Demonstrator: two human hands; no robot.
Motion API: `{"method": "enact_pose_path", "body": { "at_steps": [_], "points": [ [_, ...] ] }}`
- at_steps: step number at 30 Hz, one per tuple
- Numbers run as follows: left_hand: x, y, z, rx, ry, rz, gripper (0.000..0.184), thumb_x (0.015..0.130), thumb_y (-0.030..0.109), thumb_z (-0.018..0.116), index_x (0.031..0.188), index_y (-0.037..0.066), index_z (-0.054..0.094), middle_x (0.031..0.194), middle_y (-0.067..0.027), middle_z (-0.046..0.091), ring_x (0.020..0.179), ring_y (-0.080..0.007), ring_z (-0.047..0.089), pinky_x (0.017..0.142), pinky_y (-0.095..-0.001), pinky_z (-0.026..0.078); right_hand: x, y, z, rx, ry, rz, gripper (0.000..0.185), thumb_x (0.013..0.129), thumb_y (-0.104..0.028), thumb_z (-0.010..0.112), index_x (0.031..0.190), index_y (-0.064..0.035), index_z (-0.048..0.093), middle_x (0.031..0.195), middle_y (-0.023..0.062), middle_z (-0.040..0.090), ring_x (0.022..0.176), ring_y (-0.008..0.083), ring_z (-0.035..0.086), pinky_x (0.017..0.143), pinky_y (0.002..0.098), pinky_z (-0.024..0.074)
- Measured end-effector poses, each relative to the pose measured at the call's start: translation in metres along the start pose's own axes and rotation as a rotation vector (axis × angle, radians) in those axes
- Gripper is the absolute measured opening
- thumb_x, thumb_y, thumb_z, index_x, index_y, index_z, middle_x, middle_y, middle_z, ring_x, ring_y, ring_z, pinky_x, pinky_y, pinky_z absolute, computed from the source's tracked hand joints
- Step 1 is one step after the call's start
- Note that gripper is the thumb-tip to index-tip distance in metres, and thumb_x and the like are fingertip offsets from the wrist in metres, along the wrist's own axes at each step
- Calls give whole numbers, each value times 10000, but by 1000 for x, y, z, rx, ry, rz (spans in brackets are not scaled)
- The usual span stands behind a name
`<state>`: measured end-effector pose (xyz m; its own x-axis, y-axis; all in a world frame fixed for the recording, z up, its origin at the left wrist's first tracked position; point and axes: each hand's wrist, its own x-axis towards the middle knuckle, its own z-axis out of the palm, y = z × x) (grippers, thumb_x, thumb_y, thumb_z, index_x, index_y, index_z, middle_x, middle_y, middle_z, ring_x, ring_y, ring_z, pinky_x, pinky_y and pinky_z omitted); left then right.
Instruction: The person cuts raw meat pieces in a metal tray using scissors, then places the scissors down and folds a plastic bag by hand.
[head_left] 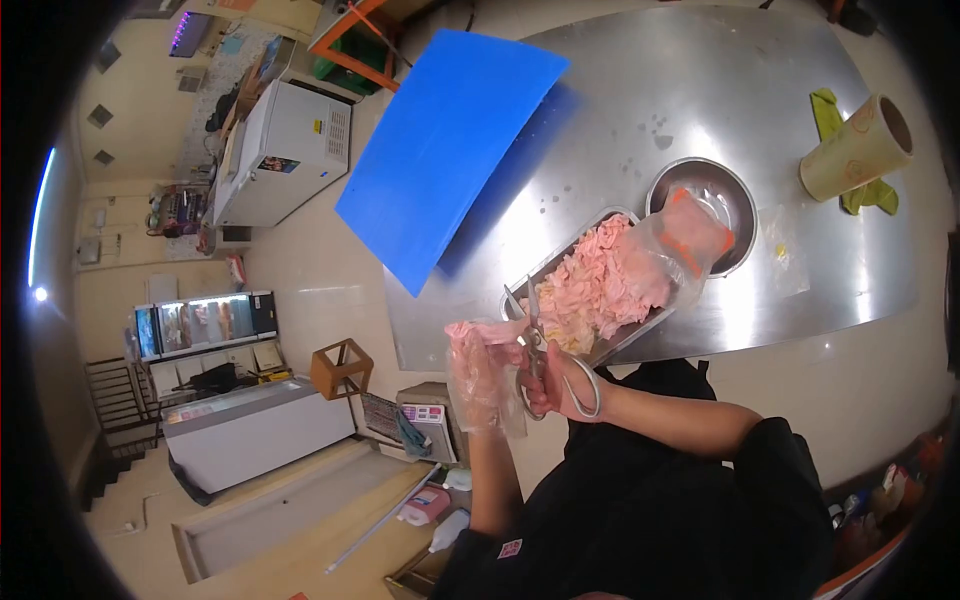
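1. Scissors (535, 342) hang at the eight-o'clock end of the tray (632, 336), blades parted, tips toward half past eleven, long axis running back to handles near five.
2. From them, pink pieces (605, 275) fill the tray at two; the blue board (450, 150) lies at eleven; bare steel table (640, 105) opens at one.
3. Left hand (483, 372), plastic-covered, grips a pink strip (485, 329); right hand (556, 372) wraps the handles.

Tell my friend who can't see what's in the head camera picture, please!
A person holds scissors in the right grip, beside the left grip, which is covered in clear plastic and holds a floppy pink piece. A metal tray heaped with pink pieces sits on a shiny table, near a bowl and a blue board.
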<state>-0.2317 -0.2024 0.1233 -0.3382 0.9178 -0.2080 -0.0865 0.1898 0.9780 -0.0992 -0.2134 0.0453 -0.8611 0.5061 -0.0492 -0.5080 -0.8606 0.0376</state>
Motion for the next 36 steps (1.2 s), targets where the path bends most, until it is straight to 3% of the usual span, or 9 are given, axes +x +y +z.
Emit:
{"method": "enact_pose_path", "body": {
  "at_steps": [6, 12, 15, 19, 22, 24, 28, 30, 36],
  "points": [
    [-6, -14, -2, -39, 93, -2, 291, 1074, 333, 492, 1094, 45, 531, 879, -93, 652, 728, -161, 623, 658, -308, 517, -10, 8, 3, -230, 184, -16, 546, 958, -701, 466, 1031, -161, 494, 691, -47, 397, 515, 72, 341, 492, 240, 284],
    [-8, -15, -9, 17, 75, -50, 290, 1064, 354, 516, 1079, 65, 525, 851, -79, 625, 714, -168, 605, 670, -318, 500, -3, 12, 13, -2, 259, -54, 589, 962, -717, 429, 998, -132, 490, 674, -37, 432, 472, 53, 353, 427, 218, 270],
    [-9, -11, -5, 13, 69, -65, 297, 1062, 359, 519, 1056, 63, 534, 852, -72, 623, 716, -170, 609, 676, -322, 504, -14, 3, -5, -271, 207, 36, 601, 961, -722, 419, 1000, -126, 491, 652, -20, 450, 476, 71, 397, 426, 238, 307],
    [-7, -9, 0, 62, 143, -47, 288, 1050, 341, 543, 1040, 54, 570, 884, -59, 635, 751, -158, 603, 693, -318, 500, -14, -2, -11, -273, 296, 22, 599, 968, -717, 410, 997, -125, 497, 644, -2, 465, 505, 105, 455, 444, 275, 367],
    [3, -5, -5, 494, 76, 116, 260, 1054, 272, 531, 1170, 43, 575, 1039, -66, 673, 886, -137, 628, 708, -275, 512, -12, -3, -14, -196, 324, 58, 591, 972, -706, 418, 999, -122, 503, 653, 3, 468, 515, 129, 468, 478, 285, 405],
    [8, -10, -7, 473, 112, 78, 209, 1027, 228, 579, 1119, 41, 589, 1059, -70, 677, 902, -138, 629, 732, -274, 509, -15, 2, -20, -282, 381, 139, 586, 975, -698, 423, 1008, -119, 507, 664, 6, 468, 532, 140, 471, 511, 288, 427],
    [13, -12, 0, 226, 157, 42, 129, 968, 135, 673, 991, 36, 593, 1035, -67, 676, 894, -126, 620, 776, -260, 494, -21, 10, -25, -318, 174, 210, 580, 965, -689, 455, 1039, -117, 506, 705, 20, 483, 574, 147, 485, 549, 297, 440],
    [9, 2, 13, 252, 183, -18, 110, 957, 88, 678, 954, 35, 581, 1012, -65, 680, 893, -124, 619, 798, -255, 491, -16, 15, -25, -364, 39, 165, 575, 960, -684, 471, 1048, -116, 504, 722, 26, 489, 590, 142, 488, 556, 300, 444],
    [10, -5, 6, 452, 185, 1, 86, 960, 50, 663, 943, 26, 582, 983, -69, 699, 910, -128, 634, 846, -275, 498, -3, 8, -9, -422, 22, -33, 572, 955, -678, 492, 1005, -108, 482, 728, 10, 459, 602, 127, 475, 568, 273, 421]
  ]
}}
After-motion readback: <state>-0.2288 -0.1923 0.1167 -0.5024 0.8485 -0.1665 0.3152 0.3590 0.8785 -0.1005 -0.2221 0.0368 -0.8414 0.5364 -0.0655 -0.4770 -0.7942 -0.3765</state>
